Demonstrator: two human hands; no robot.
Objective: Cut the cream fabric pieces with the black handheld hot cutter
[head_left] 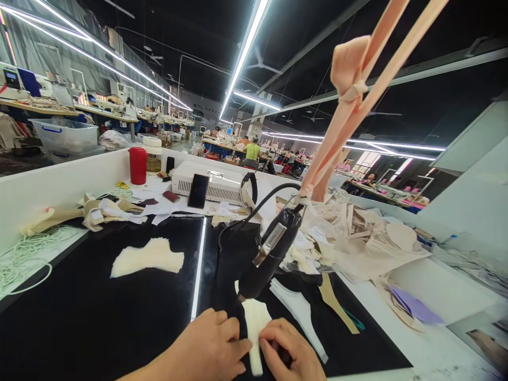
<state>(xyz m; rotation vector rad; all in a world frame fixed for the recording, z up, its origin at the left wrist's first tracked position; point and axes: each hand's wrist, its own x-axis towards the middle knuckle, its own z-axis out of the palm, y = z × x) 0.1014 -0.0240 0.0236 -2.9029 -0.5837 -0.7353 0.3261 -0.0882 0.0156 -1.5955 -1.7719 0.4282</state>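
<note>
My left hand (206, 346) and my right hand (291, 352) rest at the near edge of a black work mat (99, 317). Both pinch a narrow cream fabric piece (254, 323) that lies between them, fingers curled down on its edges. Just above the piece hangs a black hand-held tool (270, 254), tilted with its tip pointing down at the fabric; its black cable loops up behind it. The tool hangs from pink fabric straps (357, 106) that run up and out of view. Neither hand touches the tool.
A stack of cream cut pieces (148, 257) lies on the mat at left, a heap of beige fabric parts (357, 238) at right. Behind stand a white machine box (214, 182), a phone (198, 191), a red cup (138, 165). White cord (24, 259) coils far left. People work at distant tables.
</note>
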